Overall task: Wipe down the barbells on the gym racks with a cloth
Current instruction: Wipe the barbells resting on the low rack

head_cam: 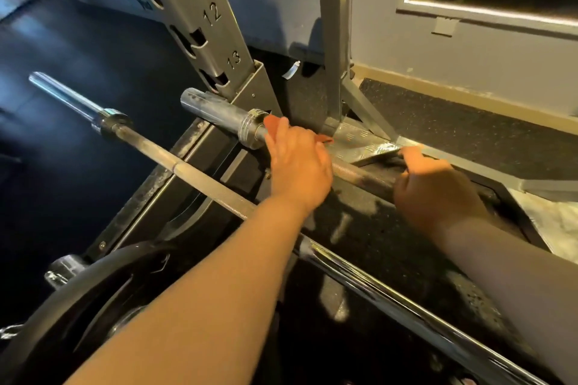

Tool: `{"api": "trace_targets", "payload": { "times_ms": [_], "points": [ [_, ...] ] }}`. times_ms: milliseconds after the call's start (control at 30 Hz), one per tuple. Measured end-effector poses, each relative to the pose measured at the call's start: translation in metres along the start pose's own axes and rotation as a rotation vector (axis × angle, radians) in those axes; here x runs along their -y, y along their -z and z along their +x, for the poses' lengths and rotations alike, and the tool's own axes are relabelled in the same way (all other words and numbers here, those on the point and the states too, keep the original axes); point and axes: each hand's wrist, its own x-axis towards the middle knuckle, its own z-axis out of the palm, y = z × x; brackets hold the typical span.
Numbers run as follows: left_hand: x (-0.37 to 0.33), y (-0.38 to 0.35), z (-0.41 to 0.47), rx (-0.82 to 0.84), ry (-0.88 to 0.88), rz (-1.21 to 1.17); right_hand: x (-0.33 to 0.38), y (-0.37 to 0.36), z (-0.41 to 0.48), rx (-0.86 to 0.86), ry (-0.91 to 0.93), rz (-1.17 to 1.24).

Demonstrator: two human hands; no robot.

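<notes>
Two barbells lie low by the rack. On the farther barbell (pixel 359 172), my left hand (pixel 297 162) grips the shaft just right of its chrome sleeve (pixel 219 114), with a red-orange cloth (pixel 273 123) wrapped under the fingers. More of the cloth shows behind the hand. My right hand (pixel 434 187) curls round the same shaft further right. The nearer barbell (pixel 175 162) runs diagonally from upper left, passes under my left forearm and continues to the lower right.
A numbered rack upright (pixel 200 31) marked 12 and 13 rises behind the sleeve. A second grey post (pixel 334 40) stands on a metal base plate (pixel 372 150). A black weight plate (pixel 103 284) sits at lower left. Speckled rubber flooring and a wall lie at right.
</notes>
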Motion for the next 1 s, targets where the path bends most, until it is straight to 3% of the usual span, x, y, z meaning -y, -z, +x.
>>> {"api": "trace_targets", "payload": {
  "times_ms": [200, 333, 467, 667, 800, 1000],
  "points": [
    [0.006, 0.004, -0.012, 0.124, -0.327, 0.018, 0.005, 0.005, 0.000, 0.061, -0.020, 0.002],
    [0.030, 0.017, 0.015, 0.041, -0.173, 0.037, 0.004, 0.004, 0.001, 0.065, -0.024, 0.024],
    [-0.001, 0.000, 0.001, -0.006, -0.006, -0.028, 0.003, 0.003, -0.001, 0.031, -0.020, 0.033],
    [-0.022, -0.010, -0.040, 0.160, -0.249, -0.003, 0.002, 0.003, 0.000, 0.043, -0.004, 0.024],
    [-0.009, 0.004, -0.017, 0.200, -0.374, 0.240, 0.001, 0.003, 0.000, 0.053, -0.019, 0.036],
    [-0.012, 0.004, 0.010, 0.044, -0.087, 0.280, 0.003, 0.006, 0.001, 0.059, -0.002, 0.051]
  ]
}}
